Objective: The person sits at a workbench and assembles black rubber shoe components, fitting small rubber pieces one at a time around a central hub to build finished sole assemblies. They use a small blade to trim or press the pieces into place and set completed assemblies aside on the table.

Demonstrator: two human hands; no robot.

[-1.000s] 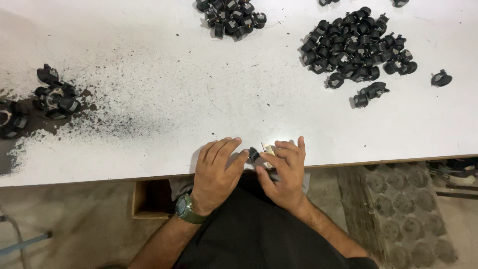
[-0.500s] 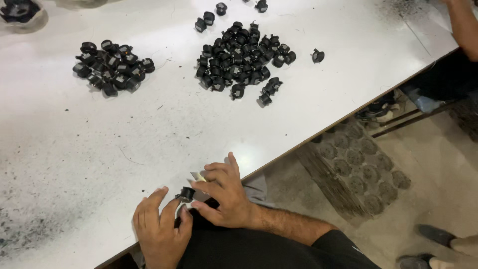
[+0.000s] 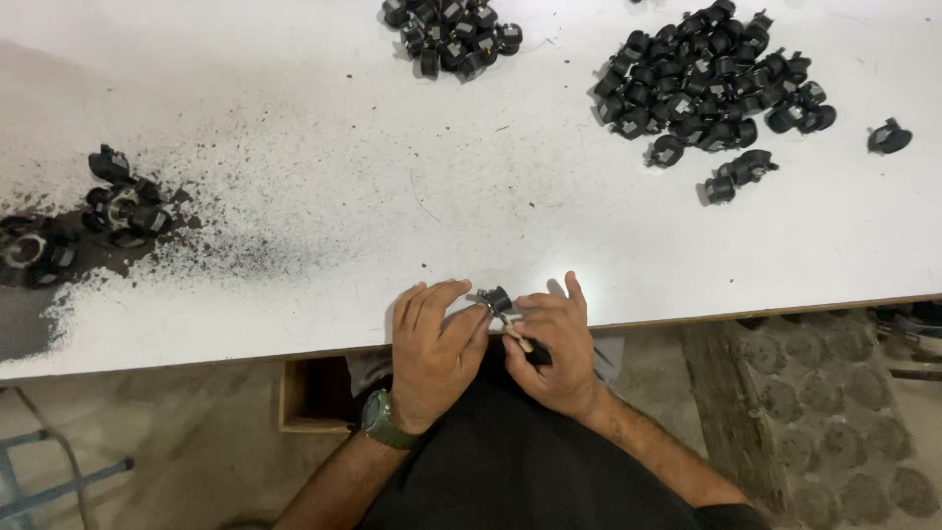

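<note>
My left hand (image 3: 432, 348) and my right hand (image 3: 551, 345) meet at the near edge of the white table (image 3: 471, 216). Between their fingertips they pinch a small black part (image 3: 497, 297) with a metal piece sticking out of it. A thin pale tool (image 3: 517, 336) shows under my right thumb. My left wrist wears a green watch (image 3: 378, 420). Most of the part is covered by my fingers.
Piles of the same black parts lie at the far middle (image 3: 453, 31) and the far right (image 3: 711, 83), with one loose part (image 3: 889, 136) further right. Dirty parts (image 3: 123, 201) sit in black dust at the left. An open box (image 3: 314, 396) stands under the table.
The view has swung back so the table edge runs level again. My hands stay together at the near edge, still working on the small black part.
</note>
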